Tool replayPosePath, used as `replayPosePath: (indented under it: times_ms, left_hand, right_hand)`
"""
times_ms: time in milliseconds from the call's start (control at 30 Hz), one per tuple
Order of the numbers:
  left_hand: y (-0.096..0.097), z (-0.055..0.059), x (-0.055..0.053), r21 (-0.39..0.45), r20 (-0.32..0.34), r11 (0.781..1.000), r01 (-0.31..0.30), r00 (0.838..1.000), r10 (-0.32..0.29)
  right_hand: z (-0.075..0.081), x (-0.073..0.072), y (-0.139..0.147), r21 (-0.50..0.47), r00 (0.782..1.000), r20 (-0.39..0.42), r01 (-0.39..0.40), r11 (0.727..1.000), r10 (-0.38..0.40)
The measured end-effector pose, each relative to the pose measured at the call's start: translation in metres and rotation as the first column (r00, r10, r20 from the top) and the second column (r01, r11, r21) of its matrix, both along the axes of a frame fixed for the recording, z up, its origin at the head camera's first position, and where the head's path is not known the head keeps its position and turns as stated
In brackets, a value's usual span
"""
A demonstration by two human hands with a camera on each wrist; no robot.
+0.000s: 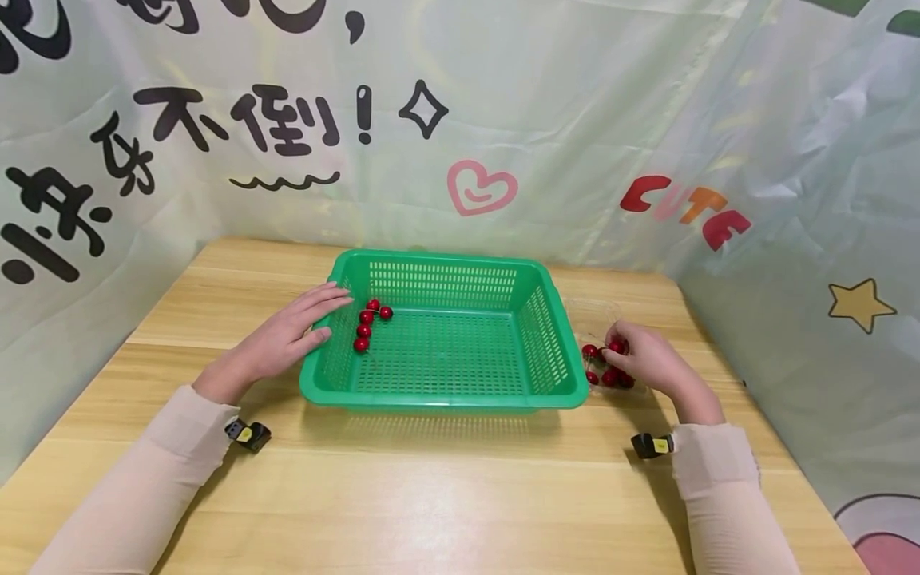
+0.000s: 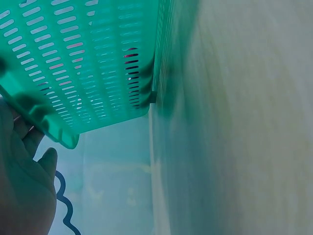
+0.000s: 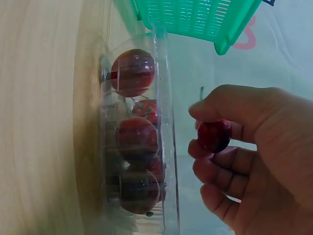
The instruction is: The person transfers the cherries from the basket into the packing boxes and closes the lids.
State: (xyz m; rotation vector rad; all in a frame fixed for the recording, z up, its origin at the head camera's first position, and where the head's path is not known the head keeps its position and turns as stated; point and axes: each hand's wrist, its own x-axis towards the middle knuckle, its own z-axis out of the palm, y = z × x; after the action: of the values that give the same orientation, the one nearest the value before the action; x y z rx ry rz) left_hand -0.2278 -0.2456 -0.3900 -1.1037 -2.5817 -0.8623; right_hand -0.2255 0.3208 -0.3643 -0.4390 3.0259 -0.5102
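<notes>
My right hand (image 1: 650, 361) pinches a dark red cherry (image 3: 214, 136) between thumb and fingers, its thin stem pointing up past the thumb. The cherry is above a clear plastic box (image 3: 165, 98), where several more cherries (image 3: 138, 137) lie. On the table, left of that box, stands a green slotted basket (image 1: 446, 402). Several cherries (image 1: 362, 345) lie inside it, grouped toward its left end. My left hand (image 1: 283, 334) rests on the basket's left rim with fingers straight over the edge; in the left wrist view its thumb (image 2: 49, 161) shows outside the rim.
A wooden table (image 1: 431, 495) carries everything. Behind it and along both sides hangs a pale printed cloth (image 1: 575, 96) with lettering, a heart and a star. The clear box stands close against the basket's right end.
</notes>
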Motion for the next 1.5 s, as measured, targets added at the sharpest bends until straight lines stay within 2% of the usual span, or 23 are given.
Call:
replayPosePath:
  times_ms: [567, 900, 1300, 1500]
  left_hand:
    - [-0.001, 0.000, 0.000, 0.002, -0.012, 1.000, 0.007, 1.000, -0.007]
    - [-0.001, -0.001, -0.001, 0.000, -0.024, 1.000, 0.011, 1.000, -0.011]
    - [0.001, 0.001, -0.002, -0.002, -0.020, 1.000, 0.013, 1.000, -0.013]
    - [0.000, -0.001, 0.000, 0.009, -0.020, 1.000, 0.009, 1.000, -0.009]
  right_hand:
    - [-0.011, 0.000, -0.008, 0.058, 0.997, 0.075, -0.002, 0.998, -0.002]
    - [-0.012, 0.000, -0.009, 0.060, 0.998, 0.060, -0.026, 0.998, 0.023]
    - [-0.003, 0.003, -0.010, 0.058, 1.000, 0.021, -0.022, 0.998, 0.021]
    - [0.008, 0.000, -0.016, 0.048, 0.998, -0.016, -0.060, 0.997, 0.061]
